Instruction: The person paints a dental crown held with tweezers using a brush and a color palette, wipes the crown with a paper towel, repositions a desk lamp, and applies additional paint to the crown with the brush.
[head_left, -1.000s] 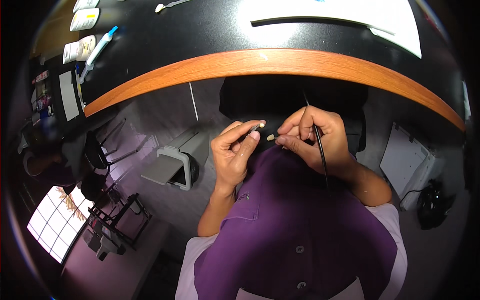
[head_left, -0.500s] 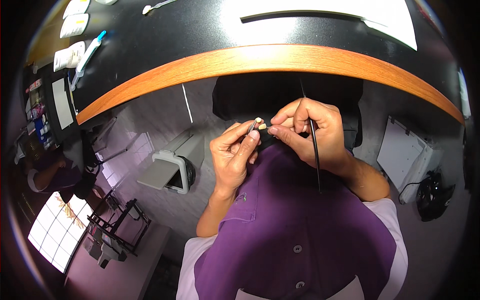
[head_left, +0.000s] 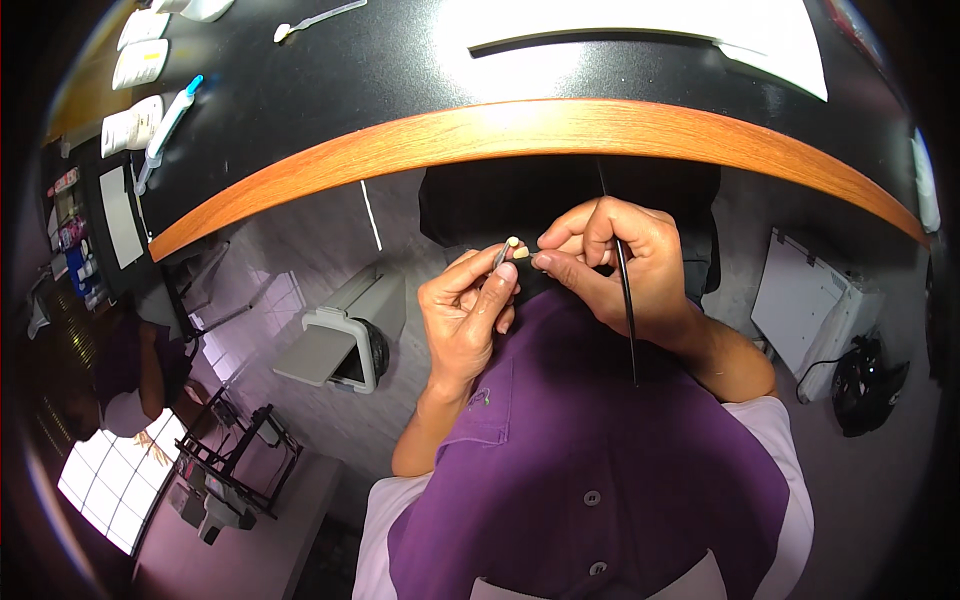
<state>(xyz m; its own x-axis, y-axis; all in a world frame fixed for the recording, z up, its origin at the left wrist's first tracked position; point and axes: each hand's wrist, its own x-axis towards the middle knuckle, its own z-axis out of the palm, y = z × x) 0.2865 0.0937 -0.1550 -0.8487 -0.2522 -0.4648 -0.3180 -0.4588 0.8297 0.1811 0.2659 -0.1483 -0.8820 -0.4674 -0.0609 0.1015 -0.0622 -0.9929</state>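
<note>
My left hand [head_left: 462, 310] pinches a small metal holder [head_left: 501, 256] between thumb and fingertips. A tiny cream, tooth-like piece [head_left: 513, 242] sits at its tip. My right hand [head_left: 640, 260] has thumb and forefinger closed on the thin stem of a yellowish tooth-shaped tab [head_left: 521, 253], which lies right beside the cream piece. Whether the two touch I cannot make out. A slim black-handled brush-like tool [head_left: 630, 320] also rests in my right hand, running between its fingers with the handle end pointing down toward my purple shirt. Its working end is hard to see.
The black bench [head_left: 330, 90] with a wooden edge [head_left: 480, 130] curves beyond my hands. On it lie a blue-tipped syringe [head_left: 170, 130], white tubs [head_left: 140, 63], a small spatula [head_left: 320, 18] and a white board [head_left: 640, 20]. A grey bin [head_left: 340, 345] stands left; another person [head_left: 140, 360] is far left.
Both hands keep their hold and barely move. My view shifts slightly, so the bench sits a little lower in the picture. The person at far left has changed position.
</note>
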